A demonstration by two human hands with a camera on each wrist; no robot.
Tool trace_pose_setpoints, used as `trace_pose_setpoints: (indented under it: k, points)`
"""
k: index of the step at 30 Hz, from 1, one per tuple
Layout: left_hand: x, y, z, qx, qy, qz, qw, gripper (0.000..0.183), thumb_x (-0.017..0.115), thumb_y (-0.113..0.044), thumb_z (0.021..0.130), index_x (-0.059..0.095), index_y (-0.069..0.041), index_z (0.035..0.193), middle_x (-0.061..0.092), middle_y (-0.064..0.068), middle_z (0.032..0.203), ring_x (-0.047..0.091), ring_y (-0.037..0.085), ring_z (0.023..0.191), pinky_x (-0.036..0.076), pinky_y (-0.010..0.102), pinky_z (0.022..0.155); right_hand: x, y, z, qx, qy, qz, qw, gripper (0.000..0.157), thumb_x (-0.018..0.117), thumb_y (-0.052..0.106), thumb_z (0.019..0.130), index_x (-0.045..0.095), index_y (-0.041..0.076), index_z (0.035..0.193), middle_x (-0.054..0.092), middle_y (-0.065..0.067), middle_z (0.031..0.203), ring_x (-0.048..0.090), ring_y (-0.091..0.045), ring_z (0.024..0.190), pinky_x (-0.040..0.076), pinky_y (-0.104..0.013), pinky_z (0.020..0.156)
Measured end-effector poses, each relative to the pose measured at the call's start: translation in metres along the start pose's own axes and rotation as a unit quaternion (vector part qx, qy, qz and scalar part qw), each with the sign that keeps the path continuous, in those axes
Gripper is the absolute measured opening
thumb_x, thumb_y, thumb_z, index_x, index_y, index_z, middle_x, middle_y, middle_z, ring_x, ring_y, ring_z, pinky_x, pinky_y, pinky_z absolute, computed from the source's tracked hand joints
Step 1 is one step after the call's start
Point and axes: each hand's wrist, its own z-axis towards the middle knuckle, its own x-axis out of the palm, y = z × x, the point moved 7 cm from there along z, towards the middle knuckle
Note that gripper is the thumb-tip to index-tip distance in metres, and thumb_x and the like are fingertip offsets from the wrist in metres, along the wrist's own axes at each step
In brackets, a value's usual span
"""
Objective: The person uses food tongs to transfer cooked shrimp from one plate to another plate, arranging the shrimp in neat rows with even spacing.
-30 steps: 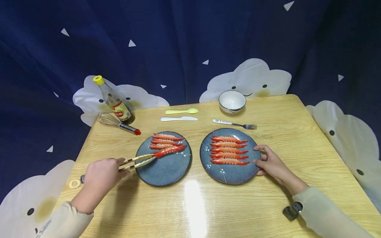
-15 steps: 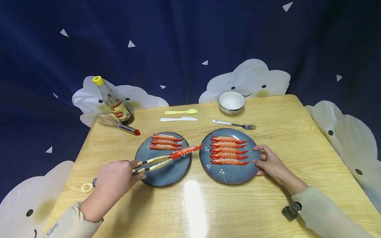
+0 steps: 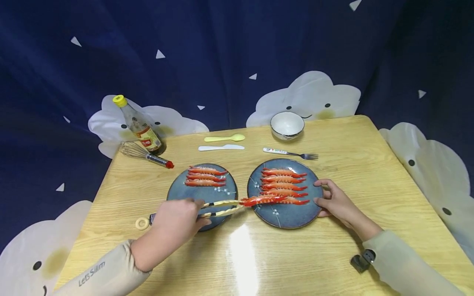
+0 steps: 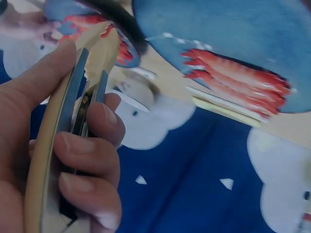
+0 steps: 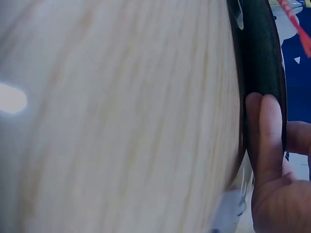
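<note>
Grasping tongs (image 3: 225, 202) in the left hand (image 3: 177, 218), with 1 shrimp (image 3: 261, 200) pinched at the tips, right of that hand. Gripping the right plate (image 3: 294, 216) with the right hand (image 3: 333, 201), with 5 shrimp (image 3: 283, 186) leftward and 3 shrimp (image 3: 205, 183) on the left plate (image 3: 179, 191) beyond the left hand.

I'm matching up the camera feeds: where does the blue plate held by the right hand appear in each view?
Head: the blue plate is right of centre.
Left wrist: upper left, partly behind the tongs.
Right wrist: upper right, edge-on, cut off by the top edge.
Shared landmark: the right hand, at the plate's rim in all three.
</note>
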Motion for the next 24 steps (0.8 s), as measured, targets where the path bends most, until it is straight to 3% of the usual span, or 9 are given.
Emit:
trace_pose_setpoints:
  k: [6, 9, 17, 24]
  points:
    - [0.005, -0.031, 0.016, 0.06, -0.002, 0.006, 0.9982, 0.039, 0.069, -0.052, 0.061, 0.051, -0.017, 0.064, 0.044, -0.004, 0.052, 0.044, 0.014, 0.04, 0.031, 0.033, 0.034, 0.001, 0.0, 0.0, 0.004, 0.004, -0.006, 1.0, 0.05, 0.051, 0.001, 0.085, 0.024, 0.008, 0.127, 0.048, -0.028, 0.107, 0.059, -0.028, 0.075, 0.048, -0.042, 0.057]
    - [0.006, -0.043, 0.024, 0.073, 0.008, 0.01, 0.9972, 0.039, 0.068, -0.052, 0.063, 0.05, -0.017, 0.062, 0.043, -0.005, 0.051, 0.041, 0.012, 0.039, 0.031, 0.032, 0.034, 0.0, 0.0, -0.001, 0.003, 0.001, -0.007, 1.0, 0.05, 0.051, 0.001, 0.085, 0.024, 0.008, 0.127, 0.049, -0.027, 0.105, 0.059, -0.028, 0.074, 0.048, -0.042, 0.056]
    - [0.005, -0.053, 0.037, 0.077, -0.001, 0.018, 0.9969, 0.041, 0.067, -0.053, 0.063, 0.048, -0.018, 0.058, 0.043, -0.006, 0.052, 0.039, 0.01, 0.04, 0.032, 0.032, 0.034, 0.0, -0.001, 0.001, 0.0, 0.0, 0.001, 1.0, 0.048, 0.05, 0.001, 0.086, 0.025, 0.008, 0.126, 0.049, -0.027, 0.103, 0.059, -0.029, 0.076, 0.048, -0.043, 0.057]
    - [0.013, -0.054, 0.041, 0.061, 0.038, 0.009, 0.9974, 0.039, 0.066, -0.052, 0.066, 0.048, -0.018, 0.058, 0.042, -0.006, 0.051, 0.039, 0.011, 0.04, 0.032, 0.032, 0.036, 0.0, 0.0, 0.0, 0.001, 0.003, 0.004, 1.0, 0.049, 0.05, 0.001, 0.086, 0.023, 0.008, 0.127, 0.049, -0.027, 0.104, 0.059, -0.029, 0.076, 0.048, -0.043, 0.057]
